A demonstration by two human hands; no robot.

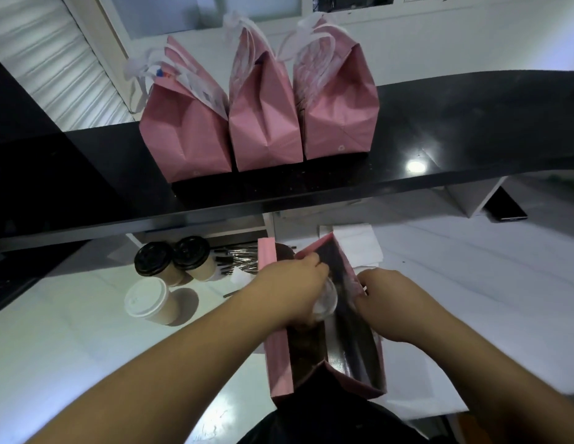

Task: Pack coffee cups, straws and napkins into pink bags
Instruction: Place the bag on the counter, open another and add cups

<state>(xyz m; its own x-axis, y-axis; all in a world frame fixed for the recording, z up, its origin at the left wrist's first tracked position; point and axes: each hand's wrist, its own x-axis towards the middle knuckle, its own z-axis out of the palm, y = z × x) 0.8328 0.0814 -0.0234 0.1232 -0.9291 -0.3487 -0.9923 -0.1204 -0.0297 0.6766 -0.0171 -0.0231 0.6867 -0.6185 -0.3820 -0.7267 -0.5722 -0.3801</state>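
Note:
An open pink bag [280,357] stands on the white counter in front of me, its dark inside showing. My left hand [292,283] grips a white-lidded coffee cup [325,304] and holds it in the bag's mouth. My right hand [385,299] pinches the bag's right rim. To the left stand two black-lidded cups [154,257] [192,252] and one white-lidded cup [147,298]. A bundle of wrapped straws [240,259] lies behind them. White napkins [356,241] lie behind the bag.
Three closed pink bags [186,136] [266,126] [340,113] with white handles stand in a row on the black raised ledge [455,139]. A dark phone [506,208] lies under a white stand at the right. My dark clothing shows at the bottom.

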